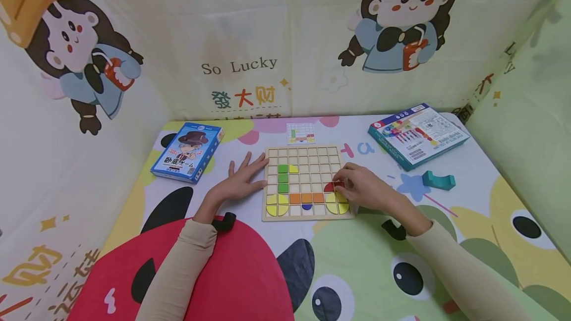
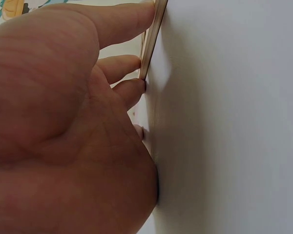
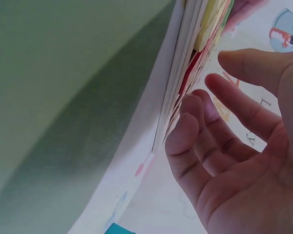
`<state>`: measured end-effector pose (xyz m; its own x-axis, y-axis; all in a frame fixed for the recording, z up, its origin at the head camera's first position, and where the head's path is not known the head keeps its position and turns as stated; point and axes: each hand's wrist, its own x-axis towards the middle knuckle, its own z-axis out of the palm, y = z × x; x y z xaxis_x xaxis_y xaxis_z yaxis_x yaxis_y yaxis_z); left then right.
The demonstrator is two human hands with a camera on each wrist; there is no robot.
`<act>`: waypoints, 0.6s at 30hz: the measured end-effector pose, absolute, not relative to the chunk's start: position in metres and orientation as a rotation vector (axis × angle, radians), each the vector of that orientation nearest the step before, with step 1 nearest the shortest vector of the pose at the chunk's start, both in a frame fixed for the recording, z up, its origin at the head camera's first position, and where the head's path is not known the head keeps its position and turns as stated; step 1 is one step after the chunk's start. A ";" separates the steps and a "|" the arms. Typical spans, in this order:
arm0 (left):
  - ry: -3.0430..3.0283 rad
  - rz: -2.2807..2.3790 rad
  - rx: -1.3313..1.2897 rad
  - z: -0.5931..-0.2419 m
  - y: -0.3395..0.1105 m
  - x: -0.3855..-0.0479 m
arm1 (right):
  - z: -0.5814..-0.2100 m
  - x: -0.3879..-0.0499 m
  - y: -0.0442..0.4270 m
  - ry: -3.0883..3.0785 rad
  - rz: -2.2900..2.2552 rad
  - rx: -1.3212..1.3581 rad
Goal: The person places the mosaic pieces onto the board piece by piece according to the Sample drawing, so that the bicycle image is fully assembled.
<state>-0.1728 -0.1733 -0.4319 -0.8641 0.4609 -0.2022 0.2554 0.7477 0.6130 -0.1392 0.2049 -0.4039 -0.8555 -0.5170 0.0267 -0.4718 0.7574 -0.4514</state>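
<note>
A wooden grid board (image 1: pixel 308 216) lies on the table with coloured pieces in its cells. Green squares (image 1: pixel 283 178) form a column at its left, beside a yellow quarter piece (image 1: pixel 293 168). Orange squares (image 1: pixel 306 198) run in a row above a blue half-round piece (image 1: pixel 307 207). Yellow quarters make circles (image 1: pixel 277 205) at both lower corners. My left hand (image 1: pixel 241 181) touches the board's left edge with spread fingers. My right hand (image 1: pixel 361 185) hovers over the right side by a red piece (image 1: pixel 328 187); in the right wrist view thumb and fingertips are apart, with nothing visible between them.
A small pattern card (image 1: pixel 301 127) lies behind the board. A blue game box (image 1: pixel 185 155) stands at the left, another box (image 1: pixel 419 135) at the back right. A teal curved block (image 1: pixel 439 181) sits right of my right hand. Printed cloth covers table and walls.
</note>
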 end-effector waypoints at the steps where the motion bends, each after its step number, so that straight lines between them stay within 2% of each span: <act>1: 2.606 0.843 0.553 -0.432 -0.174 -0.173 | -0.404 -0.138 0.206 2.861 -0.698 -0.802; 18: 2.596 0.864 0.544 -0.432 -0.174 -0.172 | -0.407 -0.125 0.217 2.963 -0.753 -0.745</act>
